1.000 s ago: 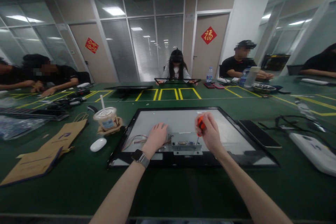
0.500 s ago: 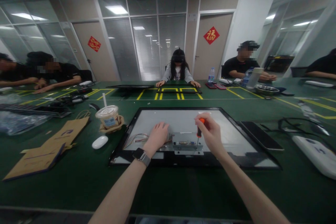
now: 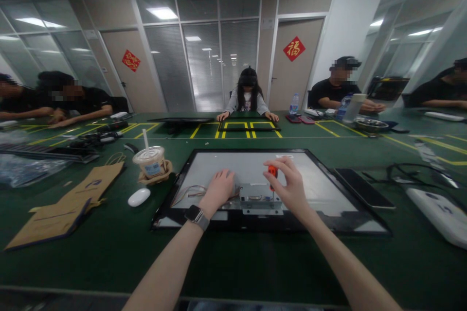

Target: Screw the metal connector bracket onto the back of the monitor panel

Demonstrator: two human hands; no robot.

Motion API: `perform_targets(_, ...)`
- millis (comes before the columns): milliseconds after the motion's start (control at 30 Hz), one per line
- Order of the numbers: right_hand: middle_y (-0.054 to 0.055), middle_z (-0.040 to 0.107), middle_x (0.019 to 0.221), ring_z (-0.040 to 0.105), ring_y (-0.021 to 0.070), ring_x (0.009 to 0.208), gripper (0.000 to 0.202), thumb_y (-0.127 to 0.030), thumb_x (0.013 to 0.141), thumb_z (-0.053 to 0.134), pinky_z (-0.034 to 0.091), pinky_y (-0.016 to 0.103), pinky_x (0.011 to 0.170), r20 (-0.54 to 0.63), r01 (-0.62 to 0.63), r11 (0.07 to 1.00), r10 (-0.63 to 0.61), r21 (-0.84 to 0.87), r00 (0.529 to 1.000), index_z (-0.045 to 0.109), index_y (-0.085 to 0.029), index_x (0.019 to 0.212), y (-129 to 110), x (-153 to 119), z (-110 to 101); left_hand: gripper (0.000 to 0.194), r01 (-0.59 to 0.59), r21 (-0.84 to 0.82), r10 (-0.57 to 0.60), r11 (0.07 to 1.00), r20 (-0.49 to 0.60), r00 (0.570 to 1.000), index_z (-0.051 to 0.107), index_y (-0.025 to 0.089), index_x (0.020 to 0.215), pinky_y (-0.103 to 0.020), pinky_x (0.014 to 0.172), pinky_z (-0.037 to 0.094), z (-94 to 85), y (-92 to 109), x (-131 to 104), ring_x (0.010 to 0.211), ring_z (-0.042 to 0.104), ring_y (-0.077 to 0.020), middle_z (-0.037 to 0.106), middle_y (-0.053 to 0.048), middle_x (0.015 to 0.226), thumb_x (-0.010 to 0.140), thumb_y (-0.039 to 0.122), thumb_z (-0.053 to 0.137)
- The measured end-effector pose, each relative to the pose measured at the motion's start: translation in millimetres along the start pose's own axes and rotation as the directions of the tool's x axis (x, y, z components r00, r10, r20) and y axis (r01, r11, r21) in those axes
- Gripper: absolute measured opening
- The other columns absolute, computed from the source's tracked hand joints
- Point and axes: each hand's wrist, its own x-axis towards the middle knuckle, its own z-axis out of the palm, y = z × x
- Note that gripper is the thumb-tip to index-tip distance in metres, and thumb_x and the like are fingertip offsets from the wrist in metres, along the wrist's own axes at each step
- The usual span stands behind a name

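Note:
A flat display panel (image 3: 251, 163) with a black frame lies back side up on the table in front of me. Near its front edge sits a metal bracket (image 3: 260, 191) with connectors in its face. My right hand (image 3: 290, 182) has thumb and fingers round the red-orange handle of a screwdriver (image 3: 273, 173), which stands nearly upright with its shaft down at the bracket's right end. The tip is too small to make out. My left hand (image 3: 221, 188), a watch on its wrist, lies flat on the panel left of the bracket, beside thin cables (image 3: 189, 189).
Left of the panel are a drink cup with a straw (image 3: 151, 161), a white mouse-like object (image 3: 139, 198) and a paper bag (image 3: 69, 201). A phone (image 3: 361, 187) and a white case (image 3: 438, 216) lie to the right. Several people sit around the table.
My right hand has shifted slightly left and its grip on the screwdriver handle has changed, with the fingers more spread. The left hand and the panel have stayed put.

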Motion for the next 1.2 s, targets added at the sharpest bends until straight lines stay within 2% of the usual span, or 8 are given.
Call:
perform_targets(167,0.003,0.066,0.084,0.064,0.0204,0.077,0.017,-0.021,0.096,0.06,0.051,0.035,0.072,0.005,-0.013,1.0,0.013,-0.009,1.0,0.069,-0.024,0.11,3.0,-1.7,-1.4,0.041,-0.015,0.012,0.015,1.0,0.013,1.0,0.054,0.012,0.136,-0.042,0.11,0.044,-2.5,0.3,-1.0,0.133,0.054,-0.0279,0.056,-0.02,0.143,0.098,0.008,0.042)
perform_targets(333,0.006,0.072,0.095,0.068,0.0213,0.082,0.023,-0.024,0.103,0.043,0.053,0.036,0.074,0.087,-0.072,0.997,0.071,0.017,0.994,0.063,-0.024,0.115,5.9,-5.6,-4.3,0.042,-0.004,0.009,0.004,1.0,-0.012,1.0,0.052,0.013,0.139,-0.042,0.109,0.044,-1.8,0.1,-1.8,0.132,0.055,-0.0278,0.054,-0.021,0.144,0.098,0.009,0.042)
perform_targets(500,0.006,0.064,0.092,0.064,0.0227,0.082,0.015,-0.026,0.093,0.063,0.052,0.038,0.076,0.077,0.03,0.996,-0.023,-0.083,0.997,0.067,-0.024,0.107,3.8,-1.4,-2.3,0.04,-0.01,0.011,0.011,1.0,-0.005,1.0,0.053,0.012,0.136,-0.041,0.107,0.044,-2.9,0.3,-1.7,0.128,0.056,-0.028,0.057,-0.02,0.14,0.097,0.01,0.043)
perform_targets(600,0.003,0.059,0.084,0.06,0.0212,0.077,0.017,-0.022,0.094,0.061,0.051,0.036,0.074,0.05,0.051,0.994,-0.046,-0.1,0.998,0.066,-0.024,0.11,3.9,-0.1,-1.9,0.041,-0.011,0.008,0.011,1.0,0.015,1.0,0.053,0.012,0.137,-0.042,0.109,0.043,-4.3,0.5,-1.8,0.131,0.054,-0.0283,0.055,-0.02,0.142,0.097,0.009,0.042)
perform_targets(733,0.004,0.062,0.087,0.061,0.0212,0.079,0.023,-0.02,0.098,0.051,0.05,0.035,0.073,0.048,0.012,0.997,-0.009,-0.074,0.999,0.062,-0.023,0.117,6.6,-2.8,-4.2,0.042,-0.013,-0.002,0.013,1.0,0.02,1.0,0.052,0.01,0.14,-0.042,0.11,0.043,-4.8,0.4,-1.9,0.133,0.053,-0.0285,0.054,-0.021,0.145,0.1,0.01,0.039)
perform_targets(833,0.005,0.064,0.089,0.062,0.0211,0.079,0.021,-0.021,0.099,0.046,0.05,0.035,0.072,0.058,-0.016,0.999,0.018,-0.046,0.998,0.062,-0.023,0.112,6.2,-3.5,-5.2,0.042,-0.01,-0.001,0.01,1.0,0.018,1.0,0.052,0.011,0.14,-0.043,0.111,0.042,-4.0,0.2,-1.7,0.135,0.052,-0.0285,0.054,-0.02,0.146,0.1,0.011,0.039)
perform_targets(1000,0.005,0.06,0.088,0.061,0.0224,0.079,0.007,-0.027,0.093,0.063,0.051,0.038,0.074,-0.021,-0.014,0.995,0.012,-0.099,1.0,0.067,-0.024,0.099,4.1,-0.2,-3.1,0.042,-0.006,-0.009,0.006,1.0,0.004,1.0,0.052,0.011,0.14,-0.043,0.11,0.043,-3.2,0.3,-1.7,0.132,0.055,-0.0287,0.054,-0.02,0.145,0.099,0.011,0.042)
perform_targets(1200,0.006,0.068,0.094,0.066,0.0229,0.085,0.021,-0.024,0.098,0.055,0.053,0.038,0.078,-0.024,-0.066,0.996,0.065,-0.062,0.998,0.063,-0.024,0.117,10.6,-2.9,-2.4,0.04,0.017,-0.045,-0.017,0.999,-0.012,1.0,0.052,0.014,0.14,-0.044,0.11,0.044,-1.4,-0.5,-1.2,0.132,0.055,-0.0283,0.054,-0.02,0.145,0.102,0.013,0.039)
